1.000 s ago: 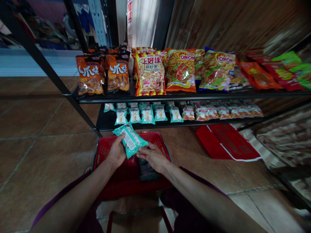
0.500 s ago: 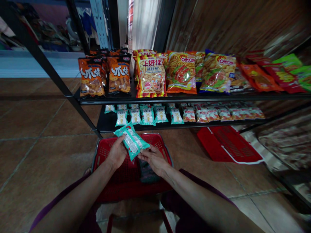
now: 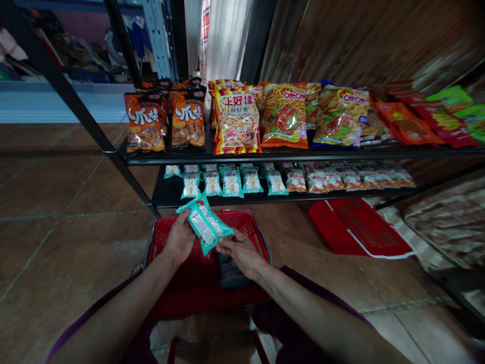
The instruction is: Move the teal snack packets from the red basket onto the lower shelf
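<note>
A teal snack bag (image 3: 205,222) is tilted between my two hands, its printed white label panel facing up. My left hand (image 3: 181,239) grips the bag's left edge, thumb on top. At the lower right corner, my right hand (image 3: 239,251) pinches the bag between thumb and fingers. Both hands are over a red plastic basket (image 3: 159,233) standing on the floor between my legs. Inside the basket, partly behind my right hand, lies a dark packet (image 3: 233,273) whose kind I cannot make out.
A black shelf rack (image 3: 265,156) stands ahead. Its upper shelf carries orange-black snack bags (image 3: 146,124), prawn cracker bags (image 3: 238,121) and other bags. Small teal bags (image 3: 232,181) and red-white bags (image 3: 320,178) line the lower shelf. Another red basket (image 3: 359,227) is on the right.
The snack bag stays in both hands with hardly any shift. The whole view has moved slightly, so the shelf sits a little lower.
</note>
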Demonstrator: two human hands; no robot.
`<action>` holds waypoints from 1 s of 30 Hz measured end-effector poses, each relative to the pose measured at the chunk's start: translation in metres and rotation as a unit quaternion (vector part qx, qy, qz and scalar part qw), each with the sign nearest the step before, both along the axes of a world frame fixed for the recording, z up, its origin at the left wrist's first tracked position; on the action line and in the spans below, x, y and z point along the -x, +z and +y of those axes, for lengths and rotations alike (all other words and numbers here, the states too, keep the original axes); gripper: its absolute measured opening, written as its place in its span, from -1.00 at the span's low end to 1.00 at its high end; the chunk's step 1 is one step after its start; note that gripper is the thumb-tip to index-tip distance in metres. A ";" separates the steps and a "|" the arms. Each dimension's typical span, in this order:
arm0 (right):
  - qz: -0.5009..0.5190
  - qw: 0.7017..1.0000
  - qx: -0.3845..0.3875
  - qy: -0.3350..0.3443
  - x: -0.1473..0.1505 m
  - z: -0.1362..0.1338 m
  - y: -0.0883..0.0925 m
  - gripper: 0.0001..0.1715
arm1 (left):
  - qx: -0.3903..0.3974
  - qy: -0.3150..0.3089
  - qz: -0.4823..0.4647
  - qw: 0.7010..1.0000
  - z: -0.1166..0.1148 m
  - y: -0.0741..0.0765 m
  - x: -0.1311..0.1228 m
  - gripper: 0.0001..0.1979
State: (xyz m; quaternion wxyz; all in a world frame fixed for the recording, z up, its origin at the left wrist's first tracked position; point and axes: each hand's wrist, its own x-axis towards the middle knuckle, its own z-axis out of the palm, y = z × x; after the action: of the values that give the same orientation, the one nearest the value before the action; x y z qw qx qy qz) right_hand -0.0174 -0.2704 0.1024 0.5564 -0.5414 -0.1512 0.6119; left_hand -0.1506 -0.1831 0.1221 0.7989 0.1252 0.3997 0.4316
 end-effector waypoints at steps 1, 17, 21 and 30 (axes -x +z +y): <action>-0.001 1.000 -0.001 0.004 0.000 0.000 0.000 -0.58 | 0.000 0.000 0.003 1.000 0.000 0.000 0.000 -0.87; -0.007 1.000 0.007 0.005 0.001 -0.001 0.000 -0.56 | 0.020 0.023 0.028 0.999 0.003 0.005 0.003 -0.81; -0.010 1.000 0.003 0.015 0.002 -0.002 0.001 -0.59 | 0.019 0.023 0.034 0.999 0.006 0.002 0.005 -0.83; -0.022 0.999 0.008 0.032 0.005 -0.003 0.003 -0.63 | 0.023 0.030 0.061 0.997 0.009 0.001 0.008 -0.87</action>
State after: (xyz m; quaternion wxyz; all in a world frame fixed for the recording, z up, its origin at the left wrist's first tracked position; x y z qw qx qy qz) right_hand -0.0229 -0.2737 0.1051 0.5287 -0.5544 -0.1754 0.6184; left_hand -0.1582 -0.1741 0.1232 0.7626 0.1208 0.4610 0.4374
